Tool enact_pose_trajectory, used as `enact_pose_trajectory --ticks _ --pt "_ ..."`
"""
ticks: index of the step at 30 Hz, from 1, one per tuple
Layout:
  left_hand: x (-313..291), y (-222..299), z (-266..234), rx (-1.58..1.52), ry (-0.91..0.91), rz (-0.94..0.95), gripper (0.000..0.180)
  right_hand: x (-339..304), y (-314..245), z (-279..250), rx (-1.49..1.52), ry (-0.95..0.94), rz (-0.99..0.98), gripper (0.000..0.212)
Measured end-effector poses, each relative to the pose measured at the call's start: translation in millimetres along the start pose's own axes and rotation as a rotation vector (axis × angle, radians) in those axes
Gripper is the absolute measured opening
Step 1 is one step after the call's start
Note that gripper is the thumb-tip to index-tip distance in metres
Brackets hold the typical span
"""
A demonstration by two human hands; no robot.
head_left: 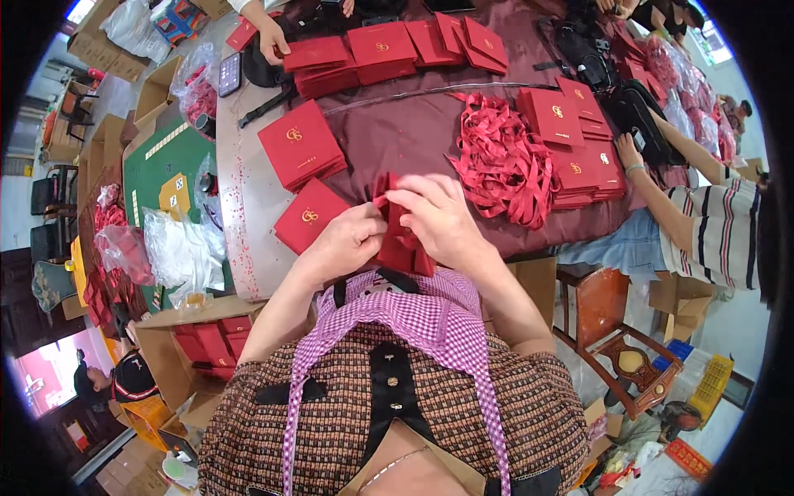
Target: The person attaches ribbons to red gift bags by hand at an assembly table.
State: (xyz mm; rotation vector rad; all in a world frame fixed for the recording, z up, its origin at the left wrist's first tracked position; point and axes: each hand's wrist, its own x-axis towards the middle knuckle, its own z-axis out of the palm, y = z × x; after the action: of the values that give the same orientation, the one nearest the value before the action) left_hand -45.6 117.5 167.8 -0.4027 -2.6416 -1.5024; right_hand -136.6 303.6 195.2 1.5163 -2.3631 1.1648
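Both of my hands meet over a red gift bag [404,255] at the table edge, in front of my checked apron. My left hand [346,238] is closed, its fingertips pinching a red ribbon [381,201] at the bag's upper part. From the other side my right hand [440,217] grips the same ribbon between thumb and curled fingers, slightly smeared by motion. The fingers hide part of the bag. To the left lie flat red bags with gold print [301,144] in two piles. A tangled heap of loose red ribbons [502,161] is to the right.
More red stacks [382,51] line the far side near another person's hand [271,43]. Further stacks [575,169] stand right, by a person in a striped shirt [718,231]. A phone [230,75], a green board [169,157] and an open carton [157,347] are left.
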Motion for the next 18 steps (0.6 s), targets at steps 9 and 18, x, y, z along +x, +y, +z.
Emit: enact_pose_trajectory --ticks 9,18 --pt "-5.3 -13.6 -7.6 -0.311 0.067 -0.218 0.005 9.2 19.3 -12.7 0.13 -0.465 -0.155 0.003" --pt "-24.8 -52.6 -7.6 -0.995 0.227 -0.641 0.044 1.7 19.2 -16.0 0.058 -0.163 -0.012 0.011"
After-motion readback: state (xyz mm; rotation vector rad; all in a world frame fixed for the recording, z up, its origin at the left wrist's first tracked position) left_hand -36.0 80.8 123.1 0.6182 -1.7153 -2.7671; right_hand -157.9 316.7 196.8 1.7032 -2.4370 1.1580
